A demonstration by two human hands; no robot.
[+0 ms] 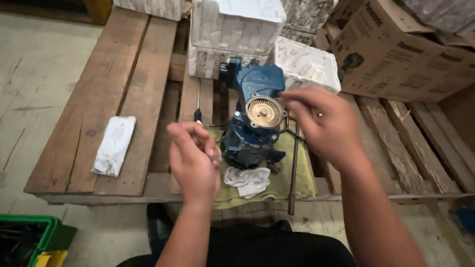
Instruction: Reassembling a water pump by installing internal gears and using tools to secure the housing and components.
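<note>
Blue pump body [253, 129] stands on an olive cloth [289, 183] on the wooden pallet [123, 104], its brass impeller [264, 111] facing up. Right hand [321, 126] at the impeller's right edge, fingertips drawn together right at the rim, though whether they touch it or pinch something I cannot tell; left hand [194, 158] just left of the pump, fingers curled as if on a small part, too small to make out. Risk, as I judge it: a small part slipping from those fingers would drop through the pallet gaps beside the pump.
</note>
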